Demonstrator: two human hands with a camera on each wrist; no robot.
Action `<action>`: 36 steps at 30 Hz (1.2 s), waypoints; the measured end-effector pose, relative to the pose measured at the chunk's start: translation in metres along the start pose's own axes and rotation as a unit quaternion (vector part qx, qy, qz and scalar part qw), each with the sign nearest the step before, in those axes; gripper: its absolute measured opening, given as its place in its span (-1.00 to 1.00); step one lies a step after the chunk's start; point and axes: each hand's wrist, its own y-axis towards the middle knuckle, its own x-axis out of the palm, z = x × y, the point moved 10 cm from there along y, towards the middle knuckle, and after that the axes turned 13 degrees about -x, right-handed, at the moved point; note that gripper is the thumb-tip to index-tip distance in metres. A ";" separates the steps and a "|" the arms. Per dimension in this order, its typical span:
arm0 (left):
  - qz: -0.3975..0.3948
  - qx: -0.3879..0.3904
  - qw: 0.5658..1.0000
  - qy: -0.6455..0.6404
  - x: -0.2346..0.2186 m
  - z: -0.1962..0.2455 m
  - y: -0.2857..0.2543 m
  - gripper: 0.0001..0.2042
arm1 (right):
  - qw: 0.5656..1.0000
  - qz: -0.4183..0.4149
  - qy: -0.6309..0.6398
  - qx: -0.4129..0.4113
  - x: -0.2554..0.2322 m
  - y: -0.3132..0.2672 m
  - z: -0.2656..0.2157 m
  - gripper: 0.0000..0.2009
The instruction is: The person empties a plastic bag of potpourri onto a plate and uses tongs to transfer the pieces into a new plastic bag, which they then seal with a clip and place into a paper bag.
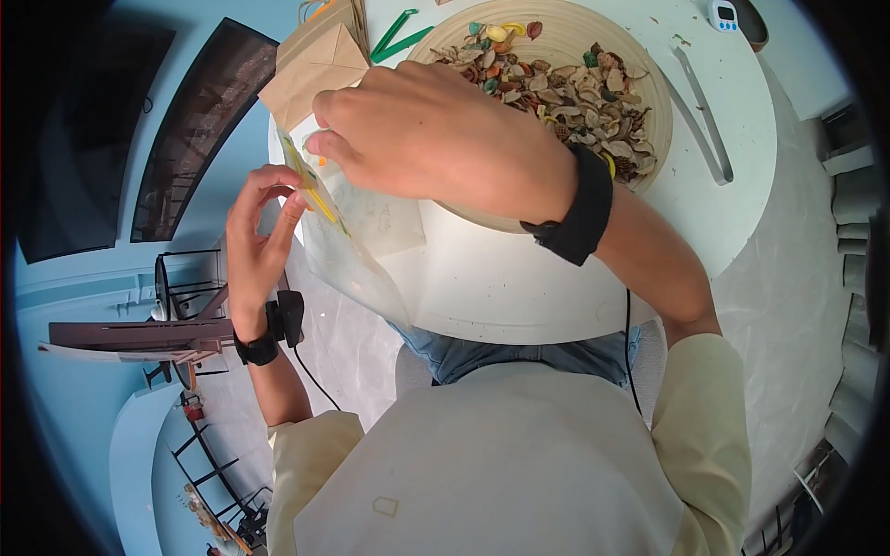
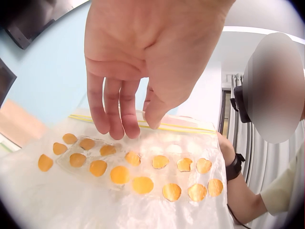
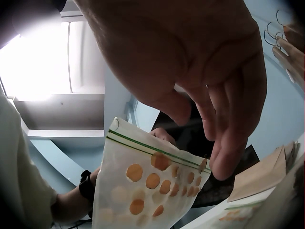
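Observation:
A clear zip-top bag point(image 2: 95, 200) with round orange discs showing on it hangs upright at the table's left front edge. Its zip strip is yellow in the left wrist view. My left hand point(image 1: 260, 227) pinches the bag along the zip edge between thumb and fingers. At the bag's far top corner is my right hand point(image 1: 436, 130), palm down, its fingers loosely bent and its thumb apart from them. In the right wrist view the right fingertips point(image 3: 224, 164) are right at that corner. The right forearm passes over a round tray point(image 1: 660, 83) of mixed potpourri point(image 1: 593, 93).
Behind the right hand stands a brown paper bag point(image 1: 320, 69). Green clips point(image 1: 399, 42) lie beside it. Another clear bag point(image 1: 394, 222) lies flat on the white table point(image 1: 519, 296). Metal tongs point(image 1: 705, 120) and a small timer point(image 1: 723, 16) are at the right.

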 end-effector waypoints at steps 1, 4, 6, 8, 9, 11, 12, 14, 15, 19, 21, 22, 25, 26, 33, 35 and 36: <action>0.009 0.006 1.000 0.002 -0.001 0.002 -0.002 -0.86 | 1.000 0.005 0.009 0.003 -0.001 -0.001 0.001 -0.79; 0.016 0.025 0.999 0.020 0.000 0.008 -0.007 -0.87 | 1.000 -0.015 -0.014 -0.017 -0.004 -0.002 -0.003 -0.79; 0.014 0.040 0.998 0.036 0.003 0.010 -0.006 -0.88 | 0.999 -0.019 -0.015 -0.025 -0.005 -0.004 0.002 -0.77; 0.008 0.029 0.999 0.029 0.005 0.002 -0.002 -0.87 | 0.999 -0.022 -0.016 -0.037 -0.019 0.002 0.009 -0.75; 0.010 0.033 0.999 0.025 0.006 0.000 -0.002 -0.87 | 0.992 -0.070 0.067 0.081 -0.028 0.004 0.034 -0.73; -0.006 0.018 1.000 -0.011 0.010 -0.009 -0.001 -0.86 | 0.962 -0.118 0.144 0.199 -0.027 -0.010 0.060 -0.67; -0.005 0.020 1.000 -0.016 0.009 -0.010 -0.001 -0.86 | 0.973 -0.128 0.057 0.184 -0.052 -0.029 0.085 -0.65; -0.006 0.020 0.999 -0.043 0.008 -0.014 -0.004 -0.86 | 0.971 -0.147 -0.114 0.150 -0.104 -0.072 0.131 -0.62; -0.004 0.020 0.999 -0.048 0.007 -0.014 -0.006 -0.86 | 0.959 -0.156 -0.198 0.129 -0.143 -0.103 0.160 -0.61; 0.002 0.018 0.998 -0.058 0.007 -0.012 -0.009 -0.84 | 0.895 -0.158 -0.295 0.296 -0.182 -0.173 0.189 -0.37; 0.005 0.022 0.998 -0.061 0.008 -0.012 -0.008 -0.83 | 0.824 -0.219 -0.288 0.435 -0.188 -0.208 0.200 -0.14; 0.006 0.019 0.998 -0.062 0.008 -0.012 -0.007 -0.83 | 0.820 -0.219 -0.262 0.461 -0.187 -0.218 0.201 -0.06; -0.006 0.006 0.998 -0.065 0.008 -0.019 -0.006 -0.80 | 0.786 -0.304 -0.259 0.472 -0.173 -0.241 0.208 -0.12; -0.017 -0.009 0.998 -0.065 0.009 -0.024 -0.006 -0.78 | 0.781 -0.311 -0.255 0.477 -0.170 -0.241 0.207 -0.18; 0.066 0.010 0.993 -0.100 -0.009 -0.038 -0.016 -0.80 | 0.815 -0.209 -0.300 0.449 -0.195 -0.221 0.197 -0.21; 0.068 0.001 0.991 -0.117 -0.011 -0.042 -0.017 -0.81 | 0.834 -0.140 -0.319 0.427 -0.214 -0.194 0.183 -0.27; 0.070 -0.001 0.991 -0.114 -0.011 -0.042 -0.017 -0.81 | 0.836 -0.140 -0.317 0.426 -0.212 -0.178 0.173 -0.27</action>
